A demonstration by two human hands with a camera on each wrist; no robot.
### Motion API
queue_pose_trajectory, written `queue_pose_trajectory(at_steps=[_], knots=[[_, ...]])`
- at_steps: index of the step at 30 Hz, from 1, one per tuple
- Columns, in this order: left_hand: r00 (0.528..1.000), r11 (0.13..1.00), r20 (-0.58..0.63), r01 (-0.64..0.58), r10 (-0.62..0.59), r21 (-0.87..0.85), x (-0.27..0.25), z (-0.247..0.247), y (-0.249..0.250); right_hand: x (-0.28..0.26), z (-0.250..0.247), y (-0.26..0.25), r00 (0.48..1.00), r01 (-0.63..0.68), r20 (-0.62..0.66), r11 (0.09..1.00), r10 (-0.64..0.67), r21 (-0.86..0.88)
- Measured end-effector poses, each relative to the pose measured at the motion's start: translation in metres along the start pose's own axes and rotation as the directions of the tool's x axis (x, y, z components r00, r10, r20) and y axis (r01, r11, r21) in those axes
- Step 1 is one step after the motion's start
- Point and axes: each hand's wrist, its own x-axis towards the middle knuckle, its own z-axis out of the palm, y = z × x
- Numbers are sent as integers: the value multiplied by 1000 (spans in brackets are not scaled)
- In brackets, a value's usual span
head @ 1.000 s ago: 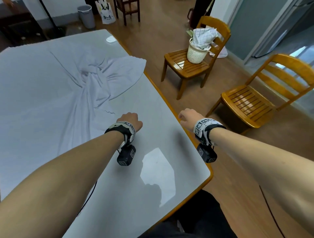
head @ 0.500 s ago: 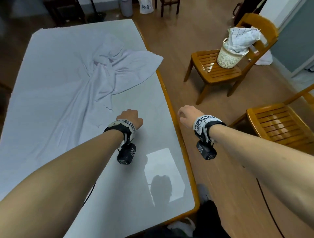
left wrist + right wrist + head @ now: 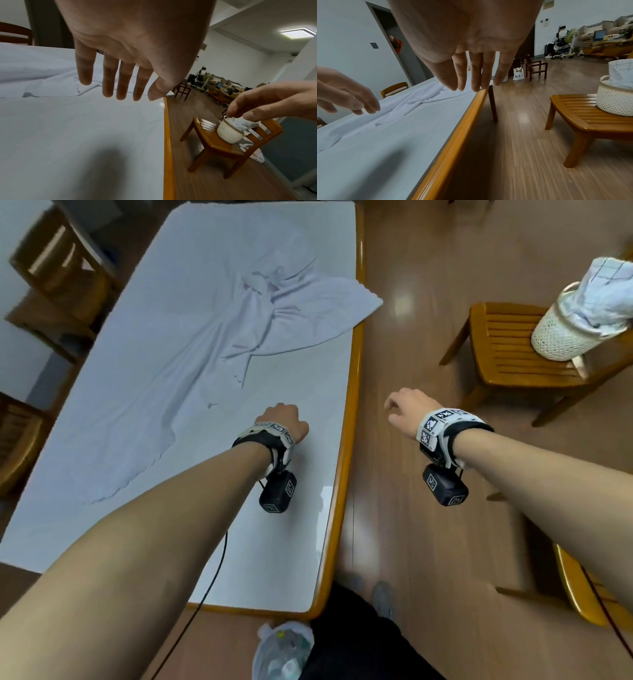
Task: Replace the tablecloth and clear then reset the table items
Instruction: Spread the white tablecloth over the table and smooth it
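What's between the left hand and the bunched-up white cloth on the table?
Only bare tabletop. In the head view the left hand hovers open over it, and nothing sits before the cloth's nearest folds. The left wrist view shows the same empty stretch.

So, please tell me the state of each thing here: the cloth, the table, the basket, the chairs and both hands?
White tablecloth: bunched and twisted, partly spread, one corner over the table edge.
Table: near part bare.
Left hand: open, over the table, holding nothing.
Right hand: open, beyond the table edge, holding nothing.
White basket: upright on a chair, stuffed with cloth.
Wooden chair: upright, carrying the basket.
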Motion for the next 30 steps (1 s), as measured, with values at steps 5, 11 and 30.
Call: queue_pose_trajectory(at_steps=[5,11,30], knots=[[997,996,-6,72,-72,-61,30,-25,-10,56,-23,2,998,51,37,998,-52,24],[988,983,12,153,-152,-102,122,-41,-34,166,-46,-7,990,111,85,994,-111,5],[938,860,98,345,-333,-377,345,-111,-71,484,-140,-67,903,376,272,918,-332,-129]])
